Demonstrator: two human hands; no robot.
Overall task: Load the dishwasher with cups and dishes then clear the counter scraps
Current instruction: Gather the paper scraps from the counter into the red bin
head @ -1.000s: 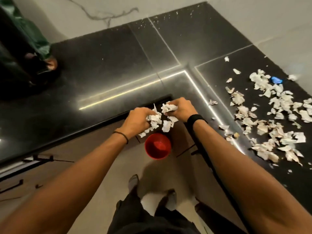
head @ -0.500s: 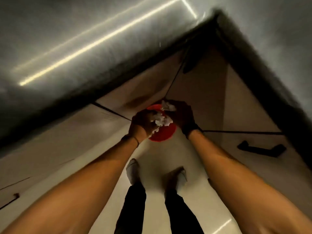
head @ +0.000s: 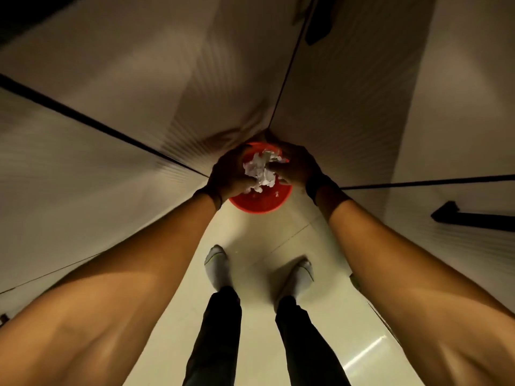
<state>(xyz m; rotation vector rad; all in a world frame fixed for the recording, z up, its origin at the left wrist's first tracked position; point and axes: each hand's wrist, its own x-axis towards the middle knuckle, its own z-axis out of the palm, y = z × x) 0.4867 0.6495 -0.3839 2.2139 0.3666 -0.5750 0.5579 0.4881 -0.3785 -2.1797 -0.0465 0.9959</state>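
cupping white scraps [head: 260, 169] between left hand [head: 227, 174] and right hand [head: 296, 169], both grips clenched, over red bin [head: 260, 201] at twelve o'clock, preventing spills.

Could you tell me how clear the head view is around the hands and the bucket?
Head view: dim, warm light; wide-angle stretch swells the forearms at the edges; the left hand and right hand sit in shadow, the white scraps and red bucket read clearly; faint streaking blurs the cabinet doors.
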